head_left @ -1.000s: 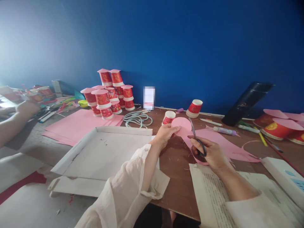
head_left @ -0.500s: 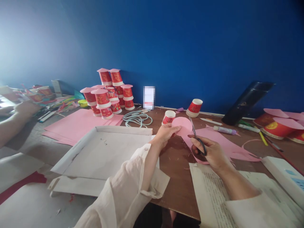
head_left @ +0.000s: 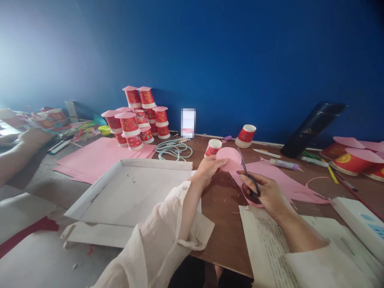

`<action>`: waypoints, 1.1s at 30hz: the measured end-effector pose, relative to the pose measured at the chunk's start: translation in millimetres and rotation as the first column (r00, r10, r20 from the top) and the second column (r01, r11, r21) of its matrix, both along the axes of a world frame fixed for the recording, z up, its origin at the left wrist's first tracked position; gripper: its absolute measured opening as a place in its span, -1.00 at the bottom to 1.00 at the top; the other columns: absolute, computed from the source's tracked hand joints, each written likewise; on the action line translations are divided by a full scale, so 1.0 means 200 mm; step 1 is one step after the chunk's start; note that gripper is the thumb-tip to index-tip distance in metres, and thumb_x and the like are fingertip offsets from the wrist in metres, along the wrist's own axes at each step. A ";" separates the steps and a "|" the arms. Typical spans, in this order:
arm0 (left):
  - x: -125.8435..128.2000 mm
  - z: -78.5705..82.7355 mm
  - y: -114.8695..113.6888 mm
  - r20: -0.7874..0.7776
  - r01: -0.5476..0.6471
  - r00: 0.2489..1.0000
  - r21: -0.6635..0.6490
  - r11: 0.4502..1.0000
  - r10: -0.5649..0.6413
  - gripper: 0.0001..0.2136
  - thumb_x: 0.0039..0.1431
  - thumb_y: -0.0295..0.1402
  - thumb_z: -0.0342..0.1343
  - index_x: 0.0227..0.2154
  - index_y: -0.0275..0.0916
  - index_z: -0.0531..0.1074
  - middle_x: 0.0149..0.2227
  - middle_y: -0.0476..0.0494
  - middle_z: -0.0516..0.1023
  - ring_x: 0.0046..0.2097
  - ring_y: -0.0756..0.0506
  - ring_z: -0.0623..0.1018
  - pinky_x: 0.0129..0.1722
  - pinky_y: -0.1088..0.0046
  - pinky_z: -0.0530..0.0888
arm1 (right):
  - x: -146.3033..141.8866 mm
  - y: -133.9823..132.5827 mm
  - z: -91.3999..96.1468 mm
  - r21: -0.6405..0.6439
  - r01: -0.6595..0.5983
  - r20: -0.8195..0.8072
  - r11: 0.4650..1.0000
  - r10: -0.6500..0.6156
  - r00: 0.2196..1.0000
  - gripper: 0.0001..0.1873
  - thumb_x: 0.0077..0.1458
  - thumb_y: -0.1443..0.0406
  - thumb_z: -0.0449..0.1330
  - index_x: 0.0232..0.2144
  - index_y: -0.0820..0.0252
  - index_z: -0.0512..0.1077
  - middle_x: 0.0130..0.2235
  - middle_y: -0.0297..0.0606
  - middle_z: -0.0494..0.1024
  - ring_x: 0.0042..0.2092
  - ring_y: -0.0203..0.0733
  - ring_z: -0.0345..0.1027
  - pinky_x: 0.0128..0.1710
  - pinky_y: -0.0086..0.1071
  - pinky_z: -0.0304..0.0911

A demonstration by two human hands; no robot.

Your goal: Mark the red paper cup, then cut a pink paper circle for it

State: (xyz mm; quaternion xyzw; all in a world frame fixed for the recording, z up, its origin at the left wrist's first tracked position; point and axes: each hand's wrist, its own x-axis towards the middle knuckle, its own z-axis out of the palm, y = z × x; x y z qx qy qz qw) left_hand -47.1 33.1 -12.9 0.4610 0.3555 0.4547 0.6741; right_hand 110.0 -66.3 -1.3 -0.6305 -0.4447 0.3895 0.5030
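Note:
My left hand [head_left: 210, 169] pinches the near left edge of a round pink paper disc [head_left: 229, 157] above the table. A pair of dark-handled scissors [head_left: 254, 186] is in my right hand [head_left: 268, 194], its fingers curled round the handles. The blades point up and away, close along the disc's right edge. Under and beyond my right hand lies a cut sheet of pink paper [head_left: 277, 176] with ragged edges. Just behind the disc stands a red paper cup [head_left: 213, 148], and another red cup [head_left: 246, 136] is farther back by the wall.
Stacked red cups with pink tops [head_left: 130, 124] stand left on pink sheets [head_left: 87, 160]. A shallow white box lid [head_left: 150, 196], a coiled cable [head_left: 172, 150], a leaning black flask [head_left: 312, 130] and a printed sheet [head_left: 264, 244] lie around. Another person's hand [head_left: 36, 138] is far left.
The pink disc has shifted very slightly left and the scissor blades have moved a little with it. Both hands keep their grips.

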 end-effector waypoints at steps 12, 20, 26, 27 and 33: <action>0.00 0.01 -0.01 0.024 -0.010 1.000 -0.052 0.999 0.011 -0.72 -0.18 -0.28 0.44 -0.42 -0.32 0.56 -0.45 -0.08 0.50 -0.44 0.06 0.36 -0.42 0.46 0.20 | 0.02 0.01 -0.03 0.010 -0.020 -0.053 1.000 0.021 0.998 -0.25 -0.30 -0.16 0.46 -0.18 0.27 0.64 -0.58 -0.40 0.34 -0.57 -0.39 0.11 -0.61 -0.45 0.00; 0.00 0.01 0.00 0.084 0.003 0.996 -0.090 0.996 0.004 -0.75 -0.16 -0.33 0.43 -0.44 -0.33 0.53 -0.45 -0.08 0.49 -0.45 0.07 0.35 -0.41 0.47 0.24 | 0.03 0.01 -0.04 0.001 -0.002 0.015 1.000 0.002 1.000 -0.26 -0.27 -0.18 0.44 -0.16 0.22 0.64 -0.57 -0.37 0.41 -0.55 -0.37 0.19 -0.58 -0.46 0.04; 0.00 0.01 0.01 0.092 -0.009 0.996 -0.097 0.995 0.018 -0.77 -0.16 -0.33 0.40 -0.48 -0.29 0.48 -0.50 -0.02 0.43 -0.48 0.09 0.31 -0.44 0.49 0.21 | 0.02 0.00 -0.02 -0.017 0.010 -0.004 1.000 -0.010 1.000 -0.26 -0.32 -0.14 0.47 -0.16 0.24 0.64 -0.57 -0.37 0.41 -0.53 -0.35 0.20 -0.57 -0.45 0.06; 0.00 0.01 0.01 0.092 -0.009 0.996 -0.097 0.995 0.018 -0.77 -0.16 -0.32 0.40 -0.49 -0.29 0.47 -0.50 -0.01 0.42 -0.48 0.09 0.31 -0.45 0.49 0.20 | 0.02 0.00 -0.02 -0.017 0.010 -0.002 1.000 -0.010 1.000 -0.26 -0.32 -0.14 0.47 -0.17 0.24 0.64 -0.57 -0.37 0.41 -0.53 -0.35 0.20 -0.56 -0.45 0.06; -0.01 0.02 0.00 0.085 0.009 0.996 -0.092 0.996 -0.001 -0.79 -0.14 -0.32 0.39 -0.48 -0.30 0.50 -0.49 -0.03 0.43 -0.47 0.09 0.32 -0.45 0.50 0.22 | 0.01 0.00 0.00 -0.023 0.018 -0.031 1.000 -0.019 0.999 -0.25 -0.34 -0.15 0.48 -0.18 0.25 0.64 -0.56 -0.37 0.41 -0.51 -0.34 0.23 -0.52 -0.44 0.13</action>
